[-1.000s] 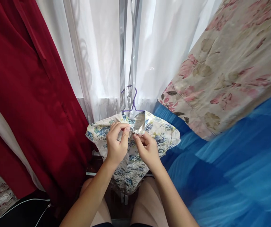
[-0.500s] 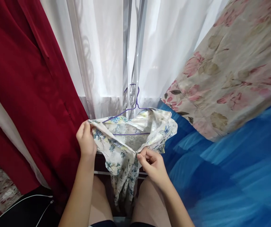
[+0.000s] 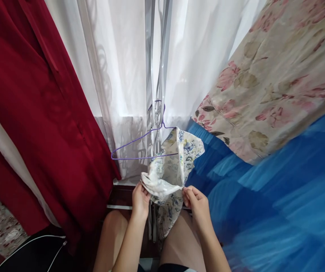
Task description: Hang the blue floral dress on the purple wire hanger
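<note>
A white blouse with a blue and yellow floral print (image 3: 191, 148) hangs by one shoulder from the right arm of a purple wire hanger (image 3: 131, 142). The hanger's left arm is bare, and its hook meets the grey straps in front of the white curtain. My left hand (image 3: 141, 199) is closed on a bunched, pale part of the blouse, below the hanger. At the neckline's lower point, my right hand (image 3: 195, 198) pinches the edge between thumb and fingers. The blouse's lower part droops between my knees.
White sheer curtains (image 3: 123, 68) fill the back, with grey straps (image 3: 149, 45) down the middle. A dark red curtain (image 3: 46, 113) is at left. Blue fabric (image 3: 278, 196) and a floral cloth (image 3: 264, 90) hang at right. A black item with white cords (image 3: 34, 253) lies lower left.
The blouse's left shoulder has come off the hanger, baring that arm. My left hand has moved right and down with the cloth; my right hand has shifted slightly right and down, still pinching the neckline.
</note>
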Motion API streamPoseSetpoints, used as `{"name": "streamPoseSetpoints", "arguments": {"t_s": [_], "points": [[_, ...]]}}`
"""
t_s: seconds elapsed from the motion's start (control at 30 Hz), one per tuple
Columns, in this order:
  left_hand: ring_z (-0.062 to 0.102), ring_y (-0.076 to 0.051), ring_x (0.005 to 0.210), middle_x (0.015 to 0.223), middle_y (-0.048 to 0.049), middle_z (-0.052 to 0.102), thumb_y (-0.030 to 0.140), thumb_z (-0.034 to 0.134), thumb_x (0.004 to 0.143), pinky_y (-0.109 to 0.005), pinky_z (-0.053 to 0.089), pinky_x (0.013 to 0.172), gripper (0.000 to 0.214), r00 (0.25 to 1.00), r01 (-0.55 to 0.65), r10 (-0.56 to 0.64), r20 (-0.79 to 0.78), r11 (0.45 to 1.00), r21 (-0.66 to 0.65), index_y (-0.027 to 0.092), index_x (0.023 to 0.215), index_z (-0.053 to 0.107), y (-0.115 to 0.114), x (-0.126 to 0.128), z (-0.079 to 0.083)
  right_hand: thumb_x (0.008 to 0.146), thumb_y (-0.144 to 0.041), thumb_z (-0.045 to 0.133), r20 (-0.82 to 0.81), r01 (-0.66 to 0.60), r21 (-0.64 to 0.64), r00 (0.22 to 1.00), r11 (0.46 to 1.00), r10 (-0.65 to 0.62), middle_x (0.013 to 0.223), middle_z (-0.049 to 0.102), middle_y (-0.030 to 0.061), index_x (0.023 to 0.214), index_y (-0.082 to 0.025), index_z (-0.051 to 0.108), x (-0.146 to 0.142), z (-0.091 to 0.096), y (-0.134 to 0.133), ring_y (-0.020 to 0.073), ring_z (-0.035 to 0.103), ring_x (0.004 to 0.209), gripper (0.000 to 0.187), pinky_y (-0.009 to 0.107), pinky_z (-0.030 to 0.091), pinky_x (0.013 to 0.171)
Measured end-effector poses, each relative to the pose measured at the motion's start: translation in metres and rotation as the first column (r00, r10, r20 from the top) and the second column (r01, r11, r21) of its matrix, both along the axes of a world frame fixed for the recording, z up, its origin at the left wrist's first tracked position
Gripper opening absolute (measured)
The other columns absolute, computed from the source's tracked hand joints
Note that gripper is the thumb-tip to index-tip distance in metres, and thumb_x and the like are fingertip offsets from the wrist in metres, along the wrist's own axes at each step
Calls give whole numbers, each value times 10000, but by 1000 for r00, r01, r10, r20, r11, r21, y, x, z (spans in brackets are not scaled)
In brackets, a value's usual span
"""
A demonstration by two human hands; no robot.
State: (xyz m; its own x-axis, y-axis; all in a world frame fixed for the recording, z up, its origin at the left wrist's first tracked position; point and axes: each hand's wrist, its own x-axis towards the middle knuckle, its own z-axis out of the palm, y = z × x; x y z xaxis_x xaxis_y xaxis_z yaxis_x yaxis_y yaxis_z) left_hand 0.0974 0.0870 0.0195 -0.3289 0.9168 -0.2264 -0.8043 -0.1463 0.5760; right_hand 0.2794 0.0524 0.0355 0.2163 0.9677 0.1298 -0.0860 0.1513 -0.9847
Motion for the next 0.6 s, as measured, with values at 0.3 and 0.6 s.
{"name": "streamPoseSetpoints", "arguments": {"t_s": [0.3, 0.6], "points": [[614, -157, 904, 933, -43, 669, 431, 636, 909, -245, 457, 856, 285, 880, 227, -89, -466, 941, 249, 155, 972, 660, -25, 15, 32, 872, -471, 580, 148, 166, 4, 975, 986, -164, 515, 405, -46, 582, -221, 444, 27, -45, 46, 121, 323, 500, 406, 271, 261, 508], [571, -180, 910, 934, -55, 612, 352, 479, 1000, -275, 420, 855, 251, 461, 372, 58, -886, 893, 252, 173, 912, 631, -43, 22, 53, 745, -505, 609, 269, 158, -18, 952, 987, -147, 441, 461, -25, 500, -210, 483, 14, -67, 95, 124, 390, 463, 403, 260, 316, 485]]}}
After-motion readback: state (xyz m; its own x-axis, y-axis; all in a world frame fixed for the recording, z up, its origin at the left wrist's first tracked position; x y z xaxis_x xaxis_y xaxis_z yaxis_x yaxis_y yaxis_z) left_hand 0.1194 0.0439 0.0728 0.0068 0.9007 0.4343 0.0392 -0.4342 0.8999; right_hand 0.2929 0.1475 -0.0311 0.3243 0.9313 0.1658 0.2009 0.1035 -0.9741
